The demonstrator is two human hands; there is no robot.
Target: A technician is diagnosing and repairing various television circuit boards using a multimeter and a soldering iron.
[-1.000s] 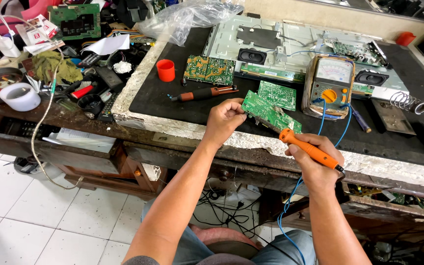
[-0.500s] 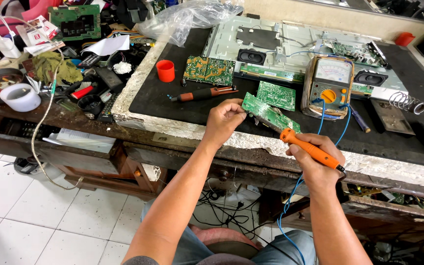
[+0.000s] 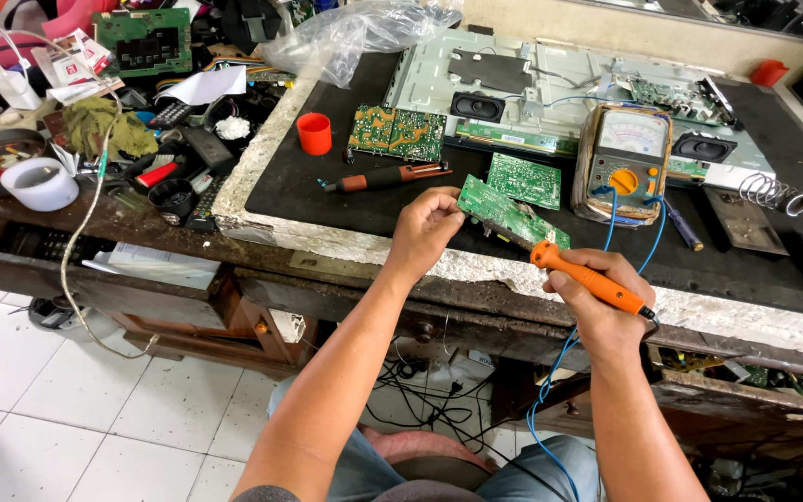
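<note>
My left hand (image 3: pixel 425 228) grips the near left end of a narrow green circuit board (image 3: pixel 506 212), holding it tilted above the black mat (image 3: pixel 309 181). My right hand (image 3: pixel 601 307) is closed around an orange soldering iron (image 3: pixel 587 277) with a blue cord; its tip touches the board's right end. A second green board (image 3: pixel 524 179) lies flat just behind. An analog multimeter (image 3: pixel 623 158) with an orange dial stands to the right.
A brown-handled screwdriver (image 3: pixel 383 177), an orange cup (image 3: pixel 313 133) and a larger green board (image 3: pixel 397 133) lie on the mat. An opened metal chassis with speakers (image 3: pixel 513 88) sits behind. Cluttered tools and a tape roll (image 3: pixel 39 183) fill the left bench. A spring stand (image 3: pixel 771 192) is at right.
Both hands stay nearly still on the board and iron; the board has tilted slightly.
</note>
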